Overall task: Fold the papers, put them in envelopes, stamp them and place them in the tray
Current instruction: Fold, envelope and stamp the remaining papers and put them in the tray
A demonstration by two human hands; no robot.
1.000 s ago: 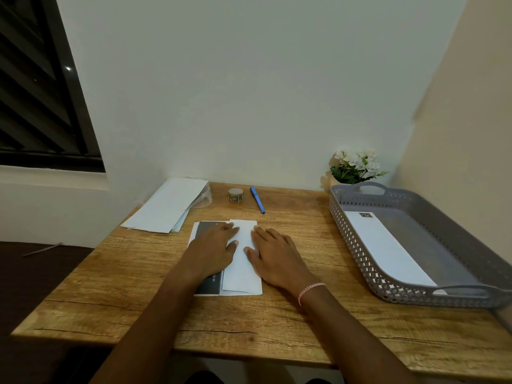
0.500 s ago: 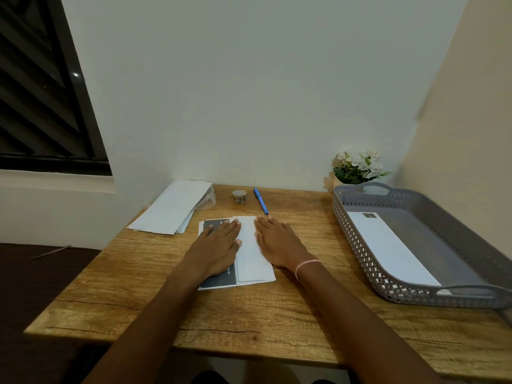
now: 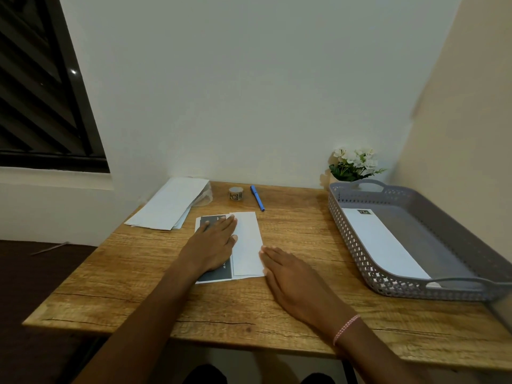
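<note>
Pressing down on the folded paper (image 3: 246,242) at mid-table, the left hand (image 3: 213,245) is lying flat, fingers straight. The right hand (image 3: 291,278), also flat and holding nothing, is resting on the wooden table (image 3: 138,286) beside the paper's right edge. One envelope (image 3: 382,245) is lying inside the grey tray (image 3: 471,245)

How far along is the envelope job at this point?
Done: one stamped envelope lies in the tray. In hand: a paper on the table, one flap folded over, the left hand pressing flat on it, the right hand flat at its right edge. Left: finishing this fold, enveloping, stamping from the stamp roll, traying, plus the white stack behind.
</note>
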